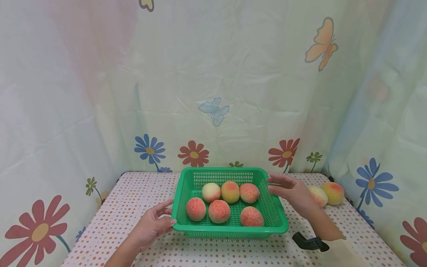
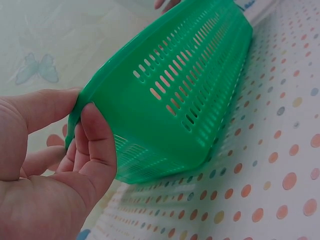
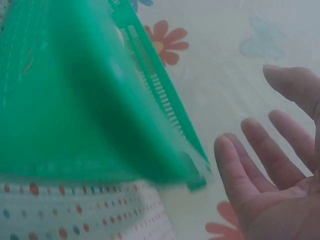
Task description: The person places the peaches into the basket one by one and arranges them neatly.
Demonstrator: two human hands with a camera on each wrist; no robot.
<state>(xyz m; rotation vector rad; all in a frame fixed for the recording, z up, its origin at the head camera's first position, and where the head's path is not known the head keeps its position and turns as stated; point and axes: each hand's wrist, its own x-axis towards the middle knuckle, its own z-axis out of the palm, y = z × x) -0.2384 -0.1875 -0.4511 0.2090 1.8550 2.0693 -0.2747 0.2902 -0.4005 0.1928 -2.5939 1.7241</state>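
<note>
A green plastic basket (image 1: 230, 229) stands on the table and holds several peaches. At its back lie a pale peach (image 1: 211, 192), a yellow one (image 1: 230, 192) and a red-speckled one (image 1: 250, 193); more red-speckled peaches (image 1: 219, 211) lie in front. My left hand (image 1: 151, 227) pinches the left rim, its thumb and curled fingers meeting over the edge in the left wrist view. By the right rim, my right hand (image 1: 295, 193) has its fingers spread and relaxed. The right wrist view shows a gap between those fingers (image 3: 230, 167) and the basket (image 3: 50, 125).
Right of the basket, a pale peach (image 1: 318, 195) and a yellow-red peach (image 1: 333, 193) lie on the dotted tablecloth (image 1: 140, 189). A curtain (image 1: 240, 141) printed with flowers and butterflies hangs behind the table and at both sides. A black strap (image 1: 310, 243) is on the right wrist.
</note>
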